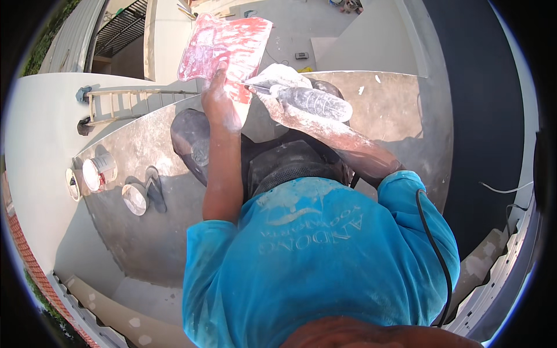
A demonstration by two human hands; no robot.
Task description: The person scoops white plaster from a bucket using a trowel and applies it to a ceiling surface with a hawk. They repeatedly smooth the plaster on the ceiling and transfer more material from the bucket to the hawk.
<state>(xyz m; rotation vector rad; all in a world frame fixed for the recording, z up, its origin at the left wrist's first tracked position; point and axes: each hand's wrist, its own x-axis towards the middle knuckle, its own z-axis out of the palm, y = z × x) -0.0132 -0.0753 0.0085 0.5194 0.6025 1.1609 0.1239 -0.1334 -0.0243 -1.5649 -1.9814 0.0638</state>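
Observation:
My left hand (pixel 217 95) is closed on the lower edge of a red plate-like piece (pixel 232 43) smeared with white paste, its thumb lying on top. My right hand (pixel 271 105), coated in white, closes around the narrow end of a clear bottle-shaped plastic piece (pixel 318 104), also smeared white. From that end a thin dark metal part (pixel 259 89) points toward the lower part of the red piece; whether they touch, I cannot tell. The right fingers are partly hidden. Behind them lies a white-covered shape (pixel 281 76) near my right knee.
A wooden ladder (pixel 139 104) leans at the left. White buckets (pixel 96 173) and a smaller white container (pixel 134 198) stand on the grey concrete, with a pair of dark sandals (pixel 155 190) beside it. Beyond the concrete's edge lies a lower floor. A dark wall (pixel 487 116) rises at the right.

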